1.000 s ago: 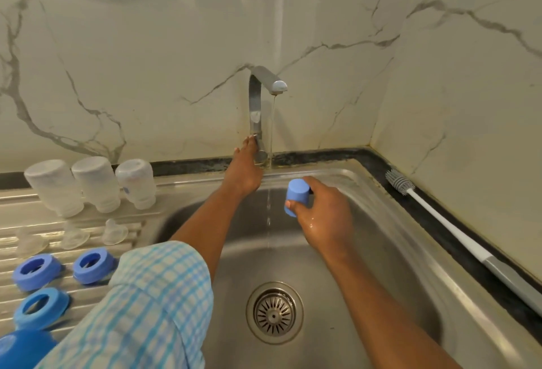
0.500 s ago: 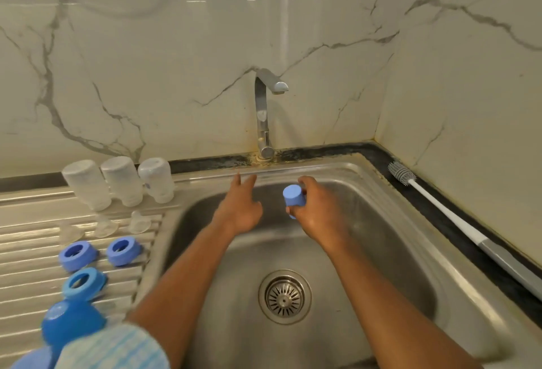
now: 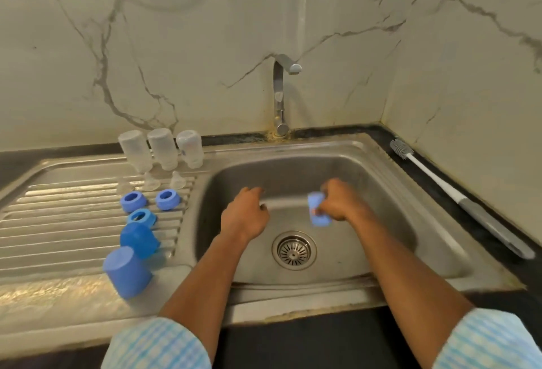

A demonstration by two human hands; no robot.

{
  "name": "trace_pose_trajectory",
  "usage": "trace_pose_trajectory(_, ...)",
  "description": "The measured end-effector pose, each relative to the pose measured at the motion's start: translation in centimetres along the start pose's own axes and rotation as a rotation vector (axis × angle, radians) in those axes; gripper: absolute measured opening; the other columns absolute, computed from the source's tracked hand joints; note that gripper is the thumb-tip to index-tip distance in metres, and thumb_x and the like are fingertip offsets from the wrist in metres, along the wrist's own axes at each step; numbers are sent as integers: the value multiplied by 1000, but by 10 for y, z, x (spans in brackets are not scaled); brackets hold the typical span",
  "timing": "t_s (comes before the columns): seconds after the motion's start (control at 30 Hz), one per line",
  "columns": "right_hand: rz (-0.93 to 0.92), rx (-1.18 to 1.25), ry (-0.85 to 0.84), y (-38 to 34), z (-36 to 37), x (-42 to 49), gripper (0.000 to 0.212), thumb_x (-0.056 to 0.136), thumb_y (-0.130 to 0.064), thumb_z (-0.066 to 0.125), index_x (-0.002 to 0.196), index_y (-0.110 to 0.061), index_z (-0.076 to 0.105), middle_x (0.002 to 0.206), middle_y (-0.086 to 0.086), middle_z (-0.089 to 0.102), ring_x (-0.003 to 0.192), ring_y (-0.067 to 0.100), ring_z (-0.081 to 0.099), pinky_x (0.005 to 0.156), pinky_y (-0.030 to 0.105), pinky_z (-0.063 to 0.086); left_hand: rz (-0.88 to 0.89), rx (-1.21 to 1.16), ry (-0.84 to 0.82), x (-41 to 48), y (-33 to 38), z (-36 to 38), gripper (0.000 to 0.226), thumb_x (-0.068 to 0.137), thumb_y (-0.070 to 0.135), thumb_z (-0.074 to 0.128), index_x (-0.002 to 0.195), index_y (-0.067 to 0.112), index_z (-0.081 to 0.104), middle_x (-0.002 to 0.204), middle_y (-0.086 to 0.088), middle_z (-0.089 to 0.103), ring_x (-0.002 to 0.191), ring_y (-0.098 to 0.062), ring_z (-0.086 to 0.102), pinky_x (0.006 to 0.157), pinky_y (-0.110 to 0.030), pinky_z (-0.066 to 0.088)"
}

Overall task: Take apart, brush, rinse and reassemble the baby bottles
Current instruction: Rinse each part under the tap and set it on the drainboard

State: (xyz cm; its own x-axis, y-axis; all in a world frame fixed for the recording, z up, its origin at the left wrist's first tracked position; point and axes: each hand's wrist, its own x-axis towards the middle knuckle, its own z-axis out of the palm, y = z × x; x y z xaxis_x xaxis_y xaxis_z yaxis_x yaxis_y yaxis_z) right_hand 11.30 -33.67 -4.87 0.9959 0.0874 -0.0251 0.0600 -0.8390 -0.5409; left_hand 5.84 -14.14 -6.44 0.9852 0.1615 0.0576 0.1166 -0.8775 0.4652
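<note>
At my far left, on the ribbed draining board (image 3: 58, 222), two blue caps (image 3: 127, 271) stand one behind the other near the front edge. Beyond them lie three blue rings (image 3: 133, 201), then three clear teats (image 3: 151, 183). At the back three clear bottles (image 3: 162, 148) stand upside down in a row.

My left hand (image 3: 245, 216) hangs over the sink (image 3: 381, 180), its fingers loosely curled and holding nothing. The tap (image 3: 278, 95) rises behind the basin, and the drain (image 3: 294, 250) sits below my wrists.

My right hand (image 3: 341, 201), blurred, has its fingers wrapped round a third blue cap (image 3: 318, 213) above the basin. A long-handled bottle brush (image 3: 440, 183) lies on the dark counter (image 3: 381, 129) at the far right.
</note>
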Motion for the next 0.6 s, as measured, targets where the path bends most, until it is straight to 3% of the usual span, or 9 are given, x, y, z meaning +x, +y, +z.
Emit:
trace_pose_trajectory(0.1, -224, 372, 644, -15, -18, 7, 39, 84, -29, 74, 120, -16, 64, 111, 0, 69, 99, 15, 63, 84, 27, 45, 14, -10, 15, 2, 1, 1, 48, 99, 27, 52, 147, 24, 45, 148, -1, 46, 128, -29, 53, 102, -43, 45)
trace_pose_trajectory(0.13, -271, 350, 673, -19, -19, 7, 38, 84, -30, 74, 118, -16, 64, 109, -2, 69, 95, 14, 63, 82, 25, 45, 23, -15, 22, 3, 2, 1, 48, 99, 27, 51, 147, 24, 45, 149, 0, 45, 127, -29, 54, 100, -42, 45)
trace_pose_trajectory(0.23, -37, 76, 273, -5, 1, 10, 28, 78, -28, 76, 101, -11, 74, 96, 7, 73, 89, 22, 68, 79, 30, 51, 30, -9, 12, 6, 3, 5, 48, 100, 27, 51, 147, 23, 45, 149, -1, 45, 127, -28, 54, 99, -40, 46)
trace_pose_trajectory(0.37, -310, 383, 761, -17, -19, 18, 31, 82, -28, 74, 110, -17, 67, 98, -9, 66, 89, 9, 60, 83, 24, 46, 34, 3, 28, 14, 3, 5, 46, 100, 28, 51, 145, 23, 48, 148, 0, 46, 125, -27, 55, 98, -40, 47)
trace_pose_trajectory(0.4, -326, 330, 697, -17, -17, 18, 33, 82, -29, 75, 111, -16, 66, 100, -6, 68, 90, 11, 61, 85, 26, 48, 35, 7, 24, 14, 4, 6, 46, 100, 28, 51, 145, 23, 48, 147, 0, 46, 124, -27, 56, 97, -41, 47)
trace_pose_trajectory(0.47, -74, 100, 197, -3, 3, 19, 36, 78, -32, 79, 106, -12, 69, 100, 7, 73, 89, 22, 68, 84, 37, 54, 39, 19, 3, 14, 5, 7, 46, 100, 28, 51, 145, 23, 48, 147, -1, 47, 124, -28, 56, 98, -42, 47)
trace_pose_trajectory(0.5, -9, 64, 117, 0, 8, 18, 37, 76, -33, 80, 105, -10, 70, 99, 11, 73, 90, 26, 69, 81, 37, 55, 35, 20, 1, 14, 5, 8, 46, 100, 28, 51, 145, 23, 48, 147, -1, 47, 125, -28, 55, 98, -42, 47)
trace_pose_trajectory(0.53, 13, 35, 165, 0, 5, 20, 37, 78, -33, 79, 106, -10, 70, 101, 12, 73, 91, 26, 68, 78, 32, 52, 32, 23, 0, 14, 4, 8, 46, 100, 29, 51, 145, 23, 48, 148, -1, 47, 125, -28, 55, 99, -42, 47)
trace_pose_trajectory(0.6, -142, 326, 595, -11, -11, 22, 37, 84, -32, 74, 116, -15, 67, 105, 2, 71, 92, 19, 64, 76, 25, 44, 29, 21, 8, 15, 5, 6, 45, 100, 28, 50, 145, 24, 48, 147, 0, 47, 125, -27, 55, 98, -40, 46)
